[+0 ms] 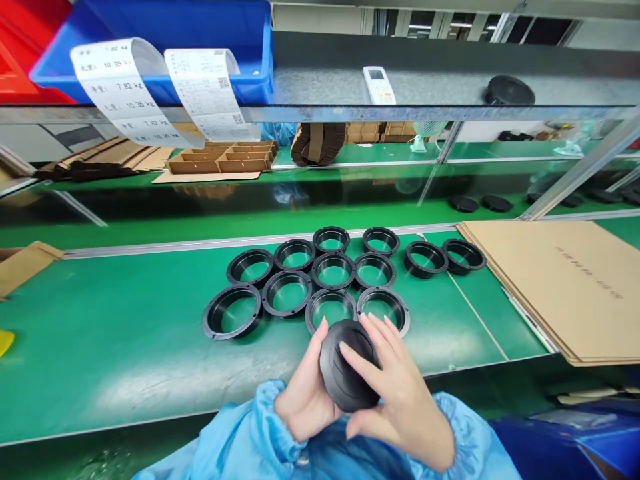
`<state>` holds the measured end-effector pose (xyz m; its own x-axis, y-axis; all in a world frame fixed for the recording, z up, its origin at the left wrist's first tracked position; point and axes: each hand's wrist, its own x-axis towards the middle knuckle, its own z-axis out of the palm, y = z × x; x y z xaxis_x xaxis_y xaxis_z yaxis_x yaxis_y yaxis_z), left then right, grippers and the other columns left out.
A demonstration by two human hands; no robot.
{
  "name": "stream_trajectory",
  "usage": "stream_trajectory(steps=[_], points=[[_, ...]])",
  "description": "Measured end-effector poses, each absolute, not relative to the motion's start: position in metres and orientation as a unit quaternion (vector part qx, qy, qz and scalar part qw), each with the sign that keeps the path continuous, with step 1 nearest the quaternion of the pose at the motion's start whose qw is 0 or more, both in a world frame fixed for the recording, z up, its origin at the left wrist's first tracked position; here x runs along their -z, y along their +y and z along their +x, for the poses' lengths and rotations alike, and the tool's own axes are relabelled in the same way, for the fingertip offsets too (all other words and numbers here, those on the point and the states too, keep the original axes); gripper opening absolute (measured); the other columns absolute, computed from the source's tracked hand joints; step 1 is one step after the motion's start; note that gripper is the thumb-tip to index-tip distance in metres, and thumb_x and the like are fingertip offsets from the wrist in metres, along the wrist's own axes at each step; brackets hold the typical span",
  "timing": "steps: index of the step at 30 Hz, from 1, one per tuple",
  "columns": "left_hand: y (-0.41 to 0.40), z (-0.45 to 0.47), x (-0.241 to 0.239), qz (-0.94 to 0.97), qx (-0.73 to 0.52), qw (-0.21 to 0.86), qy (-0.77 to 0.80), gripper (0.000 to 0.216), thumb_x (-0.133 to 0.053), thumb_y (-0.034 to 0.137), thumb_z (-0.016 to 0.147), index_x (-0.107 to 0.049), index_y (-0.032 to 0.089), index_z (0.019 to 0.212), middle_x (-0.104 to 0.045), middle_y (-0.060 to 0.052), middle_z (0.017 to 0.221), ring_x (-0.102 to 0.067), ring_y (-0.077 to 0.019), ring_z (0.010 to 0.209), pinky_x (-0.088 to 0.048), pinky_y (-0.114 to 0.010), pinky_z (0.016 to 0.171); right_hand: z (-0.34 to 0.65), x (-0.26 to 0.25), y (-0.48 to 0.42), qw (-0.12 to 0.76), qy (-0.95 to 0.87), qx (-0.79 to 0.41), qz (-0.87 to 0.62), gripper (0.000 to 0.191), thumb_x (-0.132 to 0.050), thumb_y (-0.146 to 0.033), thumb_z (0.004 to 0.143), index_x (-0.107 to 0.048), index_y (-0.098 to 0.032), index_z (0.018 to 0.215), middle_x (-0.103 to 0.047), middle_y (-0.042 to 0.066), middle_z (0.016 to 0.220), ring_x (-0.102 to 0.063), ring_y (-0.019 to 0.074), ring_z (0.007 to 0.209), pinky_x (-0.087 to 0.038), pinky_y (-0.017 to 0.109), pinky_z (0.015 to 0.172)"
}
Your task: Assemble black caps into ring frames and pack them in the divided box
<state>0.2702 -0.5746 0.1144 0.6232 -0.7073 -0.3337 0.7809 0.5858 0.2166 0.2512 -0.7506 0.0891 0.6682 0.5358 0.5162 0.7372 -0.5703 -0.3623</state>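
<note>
In the head view a black round cap point(344, 377), with curved lines on its face, is tilted up between my two hands above the front edge of the bench. My left hand point(311, 392) wraps its left side and underside. From the right, my right hand point(400, 393) spans the cap, its index finger across the face, other fingers by the upper edge, thumb near the lower edge. Just beyond my fingers, several black flanged rings point(333, 308) lie on the green bench top point(150, 347), close together or touching. Two more rings point(425, 259) sit farther right.
Flat cardboard sheets point(560, 287) are stacked at right. Overhead, a shelf point(320, 67) carries a blue bin point(165, 20) with hanging label strips, a white remote control point(379, 85) and a black round part point(510, 91). Cardboard dividers point(223, 158) lie beyond the bench.
</note>
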Motion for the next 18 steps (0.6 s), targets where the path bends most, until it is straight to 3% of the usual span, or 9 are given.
stream_trajectory(steps=[3, 6, 9, 13, 18], points=[[-0.583, 0.266, -0.111, 0.176, 0.443, 0.875, 0.088, 0.069, -0.046, 0.066, 0.094, -0.056, 0.012, 0.135, -0.072, -0.015, 0.113, -0.064, -0.0335, 0.115, -0.043, -0.047, 0.107, 0.244, -0.088, -0.750, 0.304, -0.323, 0.106, -0.890, 0.111, -0.044, -0.091, 0.082, -0.021, -0.015, 0.159, -0.004, 0.023, 0.162, -0.017, 0.0483, 0.145, -0.029, 0.070, 0.111], [-0.587, 0.266, -0.109, 0.191, 0.444, 0.872, 0.072, 0.070, -0.046, 0.069, 0.092, -0.052, 0.016, 0.137, -0.069, -0.015, 0.117, -0.063, -0.0337, 0.115, -0.045, -0.048, 0.103, 0.245, -0.091, -0.754, 0.322, -0.299, 0.077, -0.895, 0.097, -0.052, -0.082, 0.087, -0.026, -0.021, 0.158, -0.015, 0.017, 0.161, -0.024, 0.0448, 0.143, -0.036, 0.062, 0.111], [-0.583, 0.266, -0.103, 0.247, 0.444, 0.859, 0.061, 0.074, -0.047, 0.077, 0.086, -0.047, 0.024, 0.137, -0.066, -0.014, 0.118, -0.063, -0.0342, 0.113, -0.049, -0.051, 0.094, 0.264, -0.092, -0.764, 0.332, -0.245, 0.134, -0.901, 0.080, -0.052, -0.068, 0.092, -0.030, -0.024, 0.156, -0.024, 0.015, 0.157, -0.031, 0.0406, 0.141, -0.038, 0.059, 0.110], [-0.577, 0.266, -0.086, 0.370, 0.402, 0.834, 0.084, 0.068, -0.059, 0.074, 0.082, -0.054, 0.020, 0.123, -0.063, -0.012, 0.109, -0.063, -0.0292, 0.103, -0.051, -0.041, 0.082, 0.305, -0.079, -0.778, 0.218, -0.120, 0.272, -0.930, 0.084, -0.051, -0.072, 0.091, -0.035, -0.019, 0.153, -0.032, 0.021, 0.148, -0.034, 0.0439, 0.134, -0.036, 0.065, 0.105], [-0.574, 0.266, -0.072, 0.421, 0.385, 0.814, 0.107, 0.057, -0.066, 0.066, 0.079, -0.063, 0.014, 0.103, -0.061, -0.009, 0.100, -0.061, -0.0204, 0.091, -0.046, -0.030, 0.075, 0.324, -0.062, -0.779, 0.086, -0.144, 0.269, -0.948, 0.088, -0.047, -0.077, 0.090, -0.039, -0.015, 0.151, -0.031, 0.025, 0.147, -0.035, 0.0454, 0.129, -0.036, 0.064, 0.103]])
